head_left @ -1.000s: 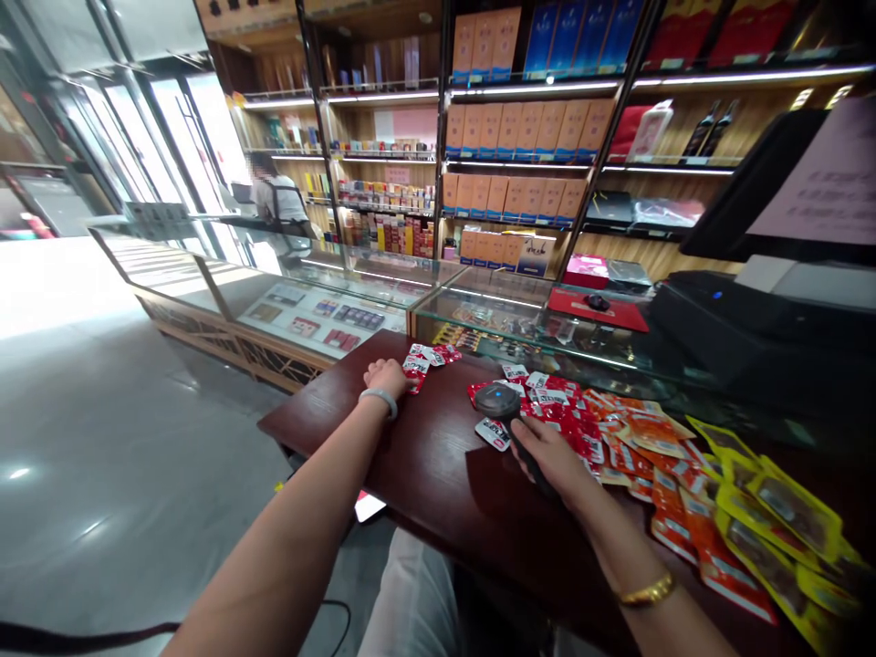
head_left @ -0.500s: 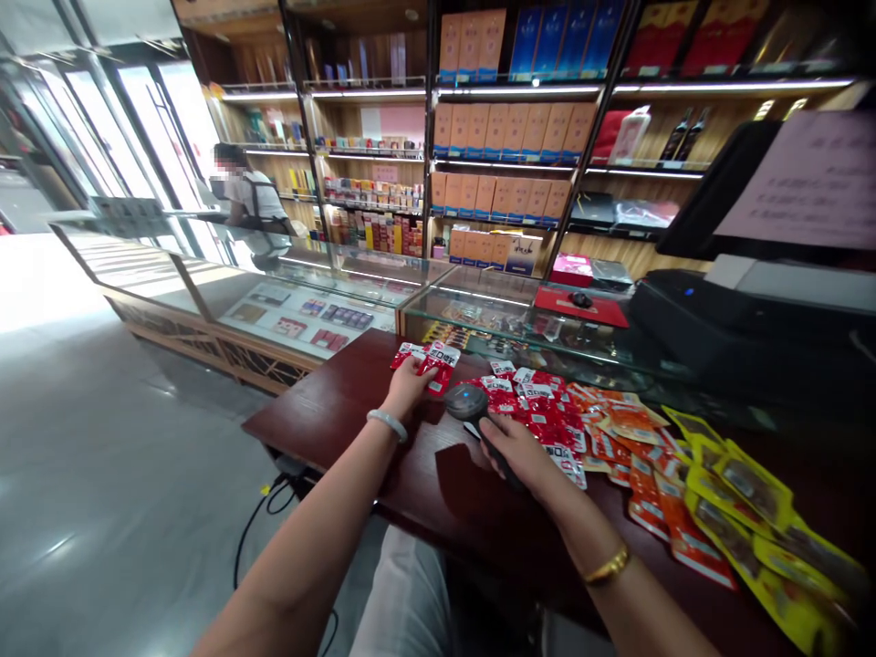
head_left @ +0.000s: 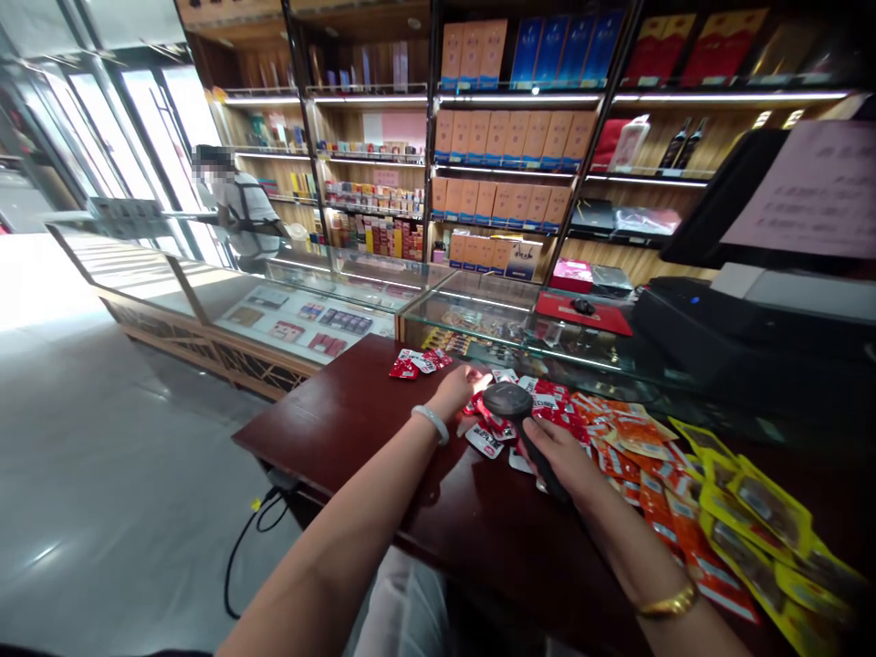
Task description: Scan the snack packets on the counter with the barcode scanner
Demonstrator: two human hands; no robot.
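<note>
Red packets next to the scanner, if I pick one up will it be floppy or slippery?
Probably floppy and light: the red packets are thin, flat pouches lying crumpled in a loose heap. Likely slippery too, since their glossy film rests on the polished table.

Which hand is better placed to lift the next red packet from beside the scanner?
Left, probably. The left hand has its fingers on the red packets right beside the head of the scanner, while the right hand is closed around the scanner's handle and so is occupied.
</note>
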